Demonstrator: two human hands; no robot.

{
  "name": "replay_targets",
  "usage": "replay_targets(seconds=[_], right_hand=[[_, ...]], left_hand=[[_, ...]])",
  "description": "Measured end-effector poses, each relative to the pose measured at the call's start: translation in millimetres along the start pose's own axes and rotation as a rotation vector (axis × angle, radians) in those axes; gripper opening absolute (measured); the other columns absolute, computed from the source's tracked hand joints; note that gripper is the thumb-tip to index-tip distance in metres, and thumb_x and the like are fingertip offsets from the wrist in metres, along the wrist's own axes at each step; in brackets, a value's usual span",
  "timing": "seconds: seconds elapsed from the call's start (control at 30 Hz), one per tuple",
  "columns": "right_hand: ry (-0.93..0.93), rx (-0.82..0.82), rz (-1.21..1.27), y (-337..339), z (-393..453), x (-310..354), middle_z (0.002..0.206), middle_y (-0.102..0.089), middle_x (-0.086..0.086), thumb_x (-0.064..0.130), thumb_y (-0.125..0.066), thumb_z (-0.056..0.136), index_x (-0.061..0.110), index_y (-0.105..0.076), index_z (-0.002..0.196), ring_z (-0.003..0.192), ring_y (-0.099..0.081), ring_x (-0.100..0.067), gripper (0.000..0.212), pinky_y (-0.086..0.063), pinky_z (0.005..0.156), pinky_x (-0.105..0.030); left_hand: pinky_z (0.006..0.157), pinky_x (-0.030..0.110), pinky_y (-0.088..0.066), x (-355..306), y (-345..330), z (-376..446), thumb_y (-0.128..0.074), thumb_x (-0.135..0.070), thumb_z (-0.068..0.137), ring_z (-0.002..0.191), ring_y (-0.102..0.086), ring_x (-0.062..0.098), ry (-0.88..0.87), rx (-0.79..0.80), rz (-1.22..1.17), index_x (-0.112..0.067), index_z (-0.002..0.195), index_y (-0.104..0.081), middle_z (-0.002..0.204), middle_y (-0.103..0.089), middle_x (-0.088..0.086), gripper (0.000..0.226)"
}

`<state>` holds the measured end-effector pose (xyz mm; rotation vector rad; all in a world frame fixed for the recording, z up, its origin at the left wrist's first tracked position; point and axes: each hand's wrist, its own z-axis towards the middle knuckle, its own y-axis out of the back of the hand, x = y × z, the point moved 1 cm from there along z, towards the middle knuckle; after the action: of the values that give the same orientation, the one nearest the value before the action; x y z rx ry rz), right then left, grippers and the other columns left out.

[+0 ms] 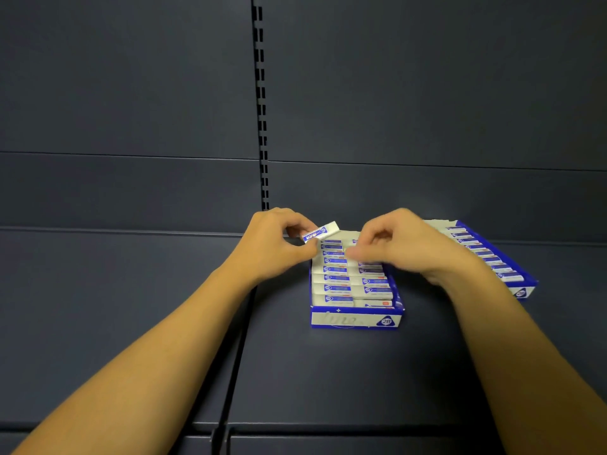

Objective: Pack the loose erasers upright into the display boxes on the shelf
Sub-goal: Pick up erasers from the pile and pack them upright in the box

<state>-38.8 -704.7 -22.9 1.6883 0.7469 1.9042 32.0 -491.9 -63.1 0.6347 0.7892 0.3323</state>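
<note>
1. We read this as a shop: dark metal gondola shelf [328,372] with a slotted upright [261,103] at 12 o'clock on the back panel [427,77].
2. Retail display boxes [356,320] of erasers [333,279], centre and 3 o'clock, front label reads 2B.

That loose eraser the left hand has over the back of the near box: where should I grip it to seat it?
Pinch the loose eraser across its long flat faces at the sleeved left end, as the left hand does, coming from the left. Its bare white right end points toward the near box, so it probably goes in first.
</note>
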Motion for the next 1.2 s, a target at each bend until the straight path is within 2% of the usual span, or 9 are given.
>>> replay_targets(seconds=[0.1, 0.2, 0.57, 0.73, 0.83, 0.9, 1.0, 1.1, 1.2], right_hand=[[-0.045, -0.196, 0.223, 17.3, 3.4, -17.4, 0.059, -0.066, 0.003, 0.031, -0.083, 0.080, 0.011, -0.072, 0.072, 0.050, -0.054, -0.003, 0.024, -0.039, 0.051, -0.019], [-0.128, -0.288, 0.332, 24.6, 8.9, -36.2, 0.056, -0.058, 0.003, 0.032, -0.085, 0.078, 0.012, -0.071, 0.066, 0.056, -0.043, -0.013, 0.027, -0.034, 0.050, -0.023], [-0.185, -0.291, 0.328, 21.4, 19.1, -52.6, 0.064, -0.062, -0.001, 0.035, -0.086, 0.076, 0.014, -0.073, 0.066, 0.067, -0.045, -0.021, 0.027, -0.037, 0.056, -0.029], [-0.189, -0.271, 0.329, 18.8, 18.4, -52.8, 0.063, -0.062, -0.001, 0.034, -0.085, 0.077, 0.010, -0.072, 0.072, 0.064, -0.046, -0.017, 0.027, -0.037, 0.054, -0.028], [-0.196, -0.261, 0.321, 17.6, 17.9, -52.5, 0.065, -0.064, -0.002, 0.034, -0.084, 0.078, 0.011, -0.072, 0.072, 0.064, -0.048, -0.015, 0.027, -0.038, 0.054, -0.027], [-0.204, -0.258, 0.316, 16.9, 18.2, -52.8, 0.069, -0.066, -0.003, 0.035, -0.084, 0.079, 0.011, -0.072, 0.073, 0.066, -0.051, -0.015, 0.027, -0.039, 0.055, -0.027], [-0.210, -0.256, 0.303, 16.0, 18.4, -52.4, 0.073, -0.068, -0.004, 0.035, -0.083, 0.080, 0.012, -0.072, 0.075, 0.070, -0.055, -0.015, 0.026, -0.041, 0.057, -0.027], [-0.212, -0.253, 0.288, 15.0, 18.0, -51.6, 0.077, -0.068, -0.006, 0.036, -0.082, 0.081, 0.012, -0.071, 0.077, 0.072, -0.056, -0.015, 0.026, -0.043, 0.060, -0.028], [-0.211, -0.255, 0.291, 15.1, 17.1, -51.8, 0.074, -0.067, -0.005, 0.035, -0.082, 0.081, 0.013, -0.071, 0.075, 0.070, -0.054, -0.015, 0.025, -0.042, 0.060, -0.029]], left_hand=[[0.067, 0.010, -0.039, -7.3, 0.7, 0.5, -0.077, -0.021, 0.081, 0.088, -0.060, 0.007, -0.057, 0.031, -0.015, -0.032, 0.097, -0.078, 0.089, -0.069, -0.017, 0.019], [0.066, 0.017, -0.043, -18.9, -1.2, -1.4, -0.078, -0.020, 0.079, 0.086, -0.060, 0.010, -0.112, 0.084, -0.016, -0.030, 0.100, -0.079, 0.086, -0.068, -0.016, 0.023], [0.063, 0.013, -0.043, -44.5, -1.4, -4.7, -0.078, -0.019, 0.082, 0.078, -0.059, 0.001, -0.090, 0.291, -0.046, -0.023, 0.099, -0.078, 0.086, -0.066, -0.015, 0.018], [0.064, 0.009, -0.041, -43.6, -3.3, -1.5, -0.079, -0.025, 0.082, 0.084, -0.059, 0.000, -0.114, 0.496, 0.103, -0.026, 0.104, -0.076, 0.094, -0.067, -0.016, 0.022], [0.070, 0.007, -0.039, -42.9, -5.2, 4.1, -0.076, -0.028, 0.085, 0.095, -0.057, 0.001, -0.147, 0.578, 0.216, -0.027, 0.115, -0.074, 0.108, -0.067, -0.016, 0.029], [0.083, 0.014, -0.044, -45.4, -5.4, 7.9, -0.073, -0.030, 0.088, 0.105, -0.054, 0.004, -0.197, 0.610, 0.296, -0.027, 0.121, -0.072, 0.117, -0.066, -0.014, 0.032], [0.097, 0.024, -0.042, -49.8, -4.6, 12.3, -0.066, -0.029, 0.094, 0.113, -0.042, 0.003, -0.255, 0.647, 0.394, -0.030, 0.129, -0.066, 0.128, -0.059, -0.013, 0.034], [0.089, 0.020, -0.040, -52.2, -6.2, 15.7, -0.061, -0.027, 0.099, 0.117, -0.034, 0.004, -0.327, 0.633, 0.517, -0.034, 0.135, -0.060, 0.135, -0.050, -0.011, 0.037], [0.084, 0.021, -0.039, -50.5, -12.1, 15.4, -0.061, -0.029, 0.099, 0.115, -0.038, 0.006, -0.357, 0.477, 0.570, -0.033, 0.135, -0.060, 0.131, -0.051, -0.010, 0.037]])
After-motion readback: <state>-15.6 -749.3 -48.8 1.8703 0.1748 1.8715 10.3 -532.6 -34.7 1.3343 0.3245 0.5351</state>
